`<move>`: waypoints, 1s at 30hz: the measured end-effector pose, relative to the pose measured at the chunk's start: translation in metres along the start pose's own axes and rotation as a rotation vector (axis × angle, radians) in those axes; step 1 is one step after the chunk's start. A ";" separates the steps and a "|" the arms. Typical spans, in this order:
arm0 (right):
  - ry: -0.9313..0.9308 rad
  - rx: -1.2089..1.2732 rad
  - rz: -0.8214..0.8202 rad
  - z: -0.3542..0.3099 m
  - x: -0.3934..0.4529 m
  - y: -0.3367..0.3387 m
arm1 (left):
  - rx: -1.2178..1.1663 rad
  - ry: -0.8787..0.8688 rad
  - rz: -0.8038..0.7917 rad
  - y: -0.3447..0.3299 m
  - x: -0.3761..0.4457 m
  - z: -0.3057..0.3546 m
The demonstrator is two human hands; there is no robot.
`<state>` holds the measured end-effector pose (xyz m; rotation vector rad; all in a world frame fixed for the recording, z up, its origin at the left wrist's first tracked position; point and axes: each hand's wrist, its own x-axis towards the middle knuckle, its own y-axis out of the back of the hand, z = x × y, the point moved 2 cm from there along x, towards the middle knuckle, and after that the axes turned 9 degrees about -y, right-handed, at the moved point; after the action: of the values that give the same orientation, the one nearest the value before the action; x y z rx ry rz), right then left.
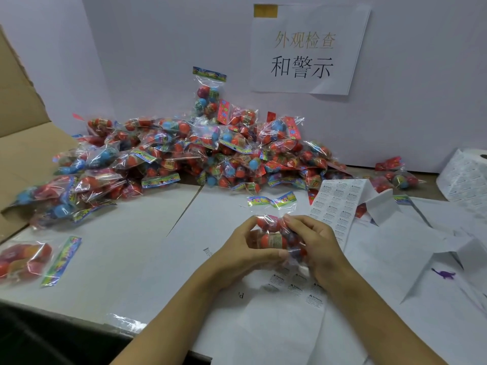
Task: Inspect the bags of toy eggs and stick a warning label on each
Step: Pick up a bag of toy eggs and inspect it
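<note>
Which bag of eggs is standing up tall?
The bag leaning against the white wall behind the pile stands upright, its header on top. All the others lie flat or heaped.

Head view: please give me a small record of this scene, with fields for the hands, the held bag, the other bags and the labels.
left hand: grips the held bag from the left
right hand: grips the same bag from the right
held bag: clear, holds toy eggs, colourful header card points away
pile of bags: heaped against the back wall
single bag: lies alone at far left
label strip: runs under the hands
label roll: at far right
</note>
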<state>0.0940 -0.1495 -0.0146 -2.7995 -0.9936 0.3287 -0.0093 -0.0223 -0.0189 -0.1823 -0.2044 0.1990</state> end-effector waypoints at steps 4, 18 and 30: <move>0.020 -0.009 0.010 -0.001 0.000 0.001 | -0.137 -0.016 -0.043 -0.004 0.000 0.005; 0.027 -0.062 -0.036 -0.002 -0.004 -0.002 | -0.030 -0.112 0.126 0.008 0.003 0.001; 0.021 -0.151 -0.050 0.000 -0.007 -0.003 | 0.070 -0.063 0.278 0.014 0.006 0.003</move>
<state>0.0871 -0.1513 -0.0129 -2.8988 -1.1264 0.2260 -0.0071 -0.0070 -0.0182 -0.1339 -0.2345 0.4878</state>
